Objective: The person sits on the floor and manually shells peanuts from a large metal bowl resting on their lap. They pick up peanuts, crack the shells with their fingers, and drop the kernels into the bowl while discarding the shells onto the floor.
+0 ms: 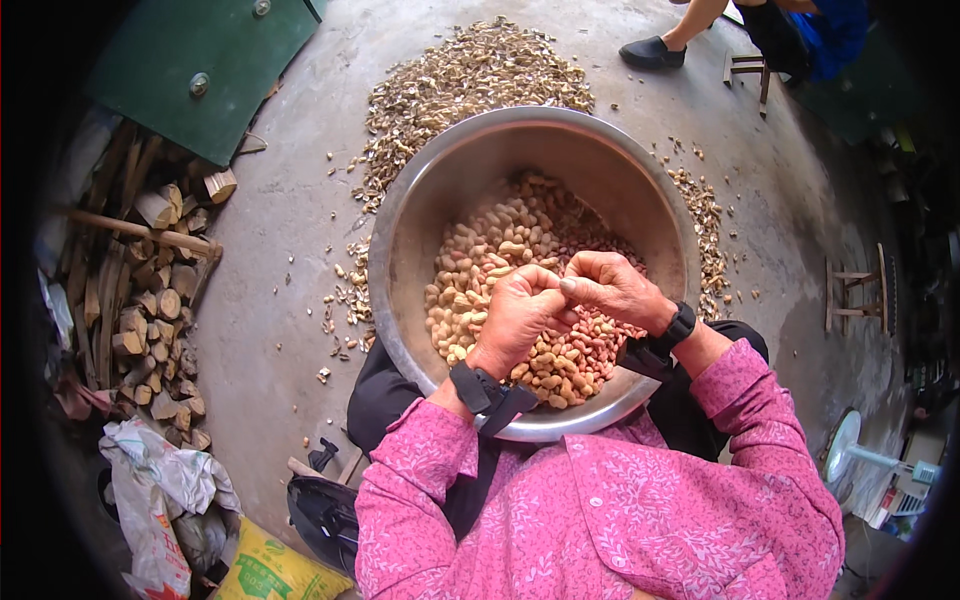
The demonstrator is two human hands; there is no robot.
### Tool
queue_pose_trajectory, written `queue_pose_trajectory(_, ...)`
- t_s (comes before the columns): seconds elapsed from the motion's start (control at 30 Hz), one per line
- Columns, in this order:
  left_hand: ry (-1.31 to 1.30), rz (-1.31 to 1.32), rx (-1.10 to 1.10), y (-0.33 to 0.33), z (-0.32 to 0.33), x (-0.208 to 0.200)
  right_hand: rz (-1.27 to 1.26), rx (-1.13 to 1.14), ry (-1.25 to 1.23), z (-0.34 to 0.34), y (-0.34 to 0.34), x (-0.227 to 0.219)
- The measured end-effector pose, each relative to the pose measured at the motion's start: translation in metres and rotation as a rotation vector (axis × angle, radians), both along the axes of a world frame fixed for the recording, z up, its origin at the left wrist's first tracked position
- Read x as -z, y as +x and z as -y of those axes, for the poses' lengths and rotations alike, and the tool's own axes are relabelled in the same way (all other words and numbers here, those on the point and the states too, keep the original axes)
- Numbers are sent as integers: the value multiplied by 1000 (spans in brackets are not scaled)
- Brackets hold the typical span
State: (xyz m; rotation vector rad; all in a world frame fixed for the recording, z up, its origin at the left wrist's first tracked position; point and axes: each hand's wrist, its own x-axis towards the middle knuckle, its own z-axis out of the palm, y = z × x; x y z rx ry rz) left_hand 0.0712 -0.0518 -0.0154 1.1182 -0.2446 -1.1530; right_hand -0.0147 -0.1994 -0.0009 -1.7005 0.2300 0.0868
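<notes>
Both my hands, left (pixel 517 312) and right (pixel 610 288), pinch closed together at frame centre over the metal bowl (pixel 410 230) of peanuts (pixel 490 250); the pinched nut's axis is hidden.

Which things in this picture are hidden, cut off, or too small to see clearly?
- Head view: whatever is pinched between the left hand and right hand is covered by the curled fingers.
- Head view: the near rim of the metal bowl lies behind the forearms.
- Head view: the other person is cut off by the top edge.
- Head view: single pieces in the shell pile are too small to tell apart.
</notes>
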Motion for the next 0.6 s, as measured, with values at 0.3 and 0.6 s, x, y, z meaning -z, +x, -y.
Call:
queue_pose_trajectory(0.3,-8,24,-8,-1,1,0,34,61,6,0,0,9)
queue_pose_trajectory(0.6,1,34,-24,-2,1,-3,22,43,-44,-1,-1,7)
